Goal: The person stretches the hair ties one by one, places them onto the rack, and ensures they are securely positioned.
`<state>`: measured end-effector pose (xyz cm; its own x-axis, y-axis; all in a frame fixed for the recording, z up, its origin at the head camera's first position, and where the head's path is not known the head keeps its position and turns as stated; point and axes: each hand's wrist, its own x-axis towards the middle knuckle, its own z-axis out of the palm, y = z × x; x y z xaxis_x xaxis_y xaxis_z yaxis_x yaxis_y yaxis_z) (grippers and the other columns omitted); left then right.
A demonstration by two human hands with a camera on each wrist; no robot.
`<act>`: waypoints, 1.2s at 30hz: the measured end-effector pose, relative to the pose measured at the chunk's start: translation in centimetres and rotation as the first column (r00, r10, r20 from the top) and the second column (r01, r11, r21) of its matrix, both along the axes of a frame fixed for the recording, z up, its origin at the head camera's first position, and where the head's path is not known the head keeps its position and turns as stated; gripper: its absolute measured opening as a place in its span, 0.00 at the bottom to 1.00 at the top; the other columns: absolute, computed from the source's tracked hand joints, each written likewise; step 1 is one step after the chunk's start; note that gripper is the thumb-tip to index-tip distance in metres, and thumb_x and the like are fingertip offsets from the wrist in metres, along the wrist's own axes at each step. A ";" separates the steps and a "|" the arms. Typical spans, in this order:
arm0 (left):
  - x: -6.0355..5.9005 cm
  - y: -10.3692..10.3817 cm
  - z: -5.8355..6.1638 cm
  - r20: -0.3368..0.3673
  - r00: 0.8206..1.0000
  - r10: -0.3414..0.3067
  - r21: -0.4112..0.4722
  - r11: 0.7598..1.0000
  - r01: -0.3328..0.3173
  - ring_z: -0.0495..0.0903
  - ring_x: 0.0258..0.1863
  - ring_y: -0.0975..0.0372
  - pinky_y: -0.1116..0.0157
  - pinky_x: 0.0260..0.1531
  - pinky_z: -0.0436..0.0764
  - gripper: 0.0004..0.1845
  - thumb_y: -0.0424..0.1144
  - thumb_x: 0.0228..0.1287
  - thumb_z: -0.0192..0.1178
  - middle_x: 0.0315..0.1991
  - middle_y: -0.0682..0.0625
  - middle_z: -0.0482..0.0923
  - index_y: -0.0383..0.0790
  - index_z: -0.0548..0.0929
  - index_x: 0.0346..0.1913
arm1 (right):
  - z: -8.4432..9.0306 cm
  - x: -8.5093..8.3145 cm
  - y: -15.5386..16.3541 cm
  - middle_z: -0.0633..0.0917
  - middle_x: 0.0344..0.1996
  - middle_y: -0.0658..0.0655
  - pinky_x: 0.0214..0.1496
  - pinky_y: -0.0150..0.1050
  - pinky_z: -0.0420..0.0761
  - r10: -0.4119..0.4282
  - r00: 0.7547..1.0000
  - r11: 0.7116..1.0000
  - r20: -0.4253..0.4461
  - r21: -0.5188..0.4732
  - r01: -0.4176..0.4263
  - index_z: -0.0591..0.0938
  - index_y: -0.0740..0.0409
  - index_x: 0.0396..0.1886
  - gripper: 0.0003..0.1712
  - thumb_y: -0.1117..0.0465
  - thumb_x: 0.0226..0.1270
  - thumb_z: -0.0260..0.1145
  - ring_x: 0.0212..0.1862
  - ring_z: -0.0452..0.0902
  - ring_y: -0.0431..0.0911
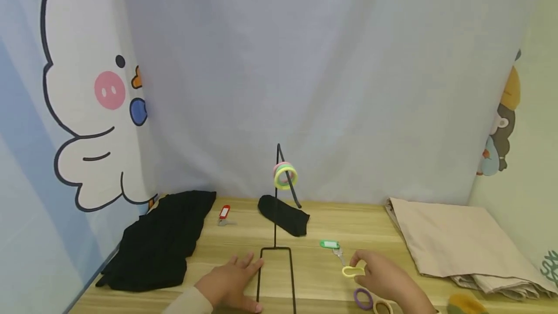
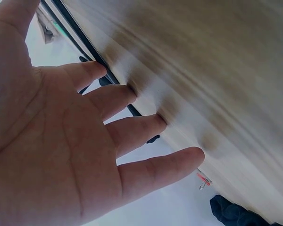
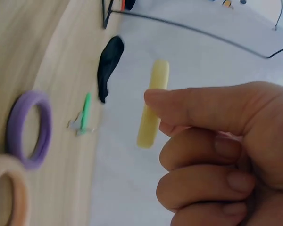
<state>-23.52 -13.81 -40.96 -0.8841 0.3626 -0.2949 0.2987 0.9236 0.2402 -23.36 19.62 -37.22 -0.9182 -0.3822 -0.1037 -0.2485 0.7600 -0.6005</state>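
Yellow ring point(image 1: 353, 271) sits pinched in our right hand point(image 1: 388, 280), at about 4 o'clock from the foot of the black wire stand point(image 1: 276, 256). In the right wrist view we see the ring point(image 3: 152, 103) edge-on, the thumb pressing it against the curled fingers point(image 3: 203, 150); it is lifted clear of the wooden table point(image 1: 314, 275).

Our left hand point(image 1: 228, 280) lies flat on the table at 9 o'clock from the stand's base, fingers spread and straight, gripping nothing. The left wrist view shows the fingertips point(image 2: 158, 123) meeting the wood, with the stand's wire point(image 2: 80, 40) just beyond them.

On the stand's slanted arm hang rings point(image 1: 285, 176), pink, green and yellow, stacked together near the top.

At 5 o'clock from the right hand lie a purple ring point(image 1: 363, 298) and a beige ring point(image 1: 382, 307) just beside each other on the table; in the right wrist view they appear to touch. A green key tag point(image 1: 329, 244) lies at 11 o'clock from the right hand, a red key tag point(image 1: 224, 213) at 12 o'clock from the left hand.

A black sock point(image 1: 283, 214) lies behind the stand. Black cloth point(image 1: 161, 241) is heaped at the table's 9 o'clock side, and folded beige cloth point(image 1: 457, 241) at its 3 o'clock side.
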 end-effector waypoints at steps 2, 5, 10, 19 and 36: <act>-0.1 0.0 0.2 -0.008 1.000 0.001 -0.005 1.000 -0.001 0.59 0.66 0.39 0.38 0.51 0.68 0.50 0.67 0.42 0.65 0.70 0.44 0.57 0.53 0.60 0.69 | 0.6 0.4 -0.8 0.64 0.12 0.46 0.16 0.25 0.59 0.013 1.000 1.000 -0.015 0.004 -0.013 0.77 0.57 0.43 0.12 0.66 0.58 0.64 0.15 0.55 0.37; -0.3 0.0 0.5 -0.027 1.000 0.006 -0.017 1.000 -0.007 0.58 0.66 0.40 0.38 0.50 0.69 0.51 0.68 0.41 0.64 0.70 0.45 0.57 0.53 0.60 0.69 | 1.6 0.9 -2.1 0.65 0.13 0.46 0.15 0.27 0.57 0.034 0.998 0.999 -0.054 0.021 -0.033 0.77 0.54 0.44 0.13 0.65 0.59 0.64 0.15 0.55 0.37; -0.6 -0.2 1.0 -0.026 0.999 0.019 -0.025 1.000 -0.019 0.57 0.67 0.41 0.38 0.51 0.68 0.51 0.69 0.41 0.63 0.71 0.45 0.56 0.54 0.59 0.70 | 3.0 2.1 -4.2 0.66 0.12 0.45 0.16 0.29 0.57 0.080 0.990 0.997 -0.118 0.021 -0.078 0.76 0.49 0.44 0.13 0.62 0.60 0.65 0.14 0.55 0.35; -0.5 -0.3 0.9 -0.018 1.000 0.025 -0.028 0.999 -0.026 0.55 0.68 0.41 0.39 0.52 0.68 0.52 0.68 0.40 0.64 0.72 0.45 0.54 0.54 0.59 0.70 | 4.6 4.8 -6.9 0.59 0.11 0.38 0.18 0.25 0.56 0.163 0.939 0.980 -0.302 -0.057 -0.189 0.76 0.43 0.43 0.13 0.52 0.59 0.67 0.15 0.49 0.30; 0.6 0.3 0.8 0.025 0.999 0.025 -0.012 1.000 -0.025 0.56 0.68 0.40 0.40 0.54 0.67 0.51 0.66 0.42 0.65 0.72 0.44 0.54 0.53 0.59 0.70 | 7.6 6.8 -10.6 0.54 0.09 0.45 0.16 0.17 0.48 -0.151 0.224 0.772 -0.963 -0.256 -0.582 0.76 0.71 0.31 0.16 0.58 0.63 0.61 0.14 0.44 0.31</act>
<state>-22.91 -13.47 -40.16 -0.8851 0.3369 -0.3210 0.2697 0.9335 0.2361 -16.58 9.06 -29.67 -0.0641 -0.2206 0.9733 -0.9674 0.2532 -0.0063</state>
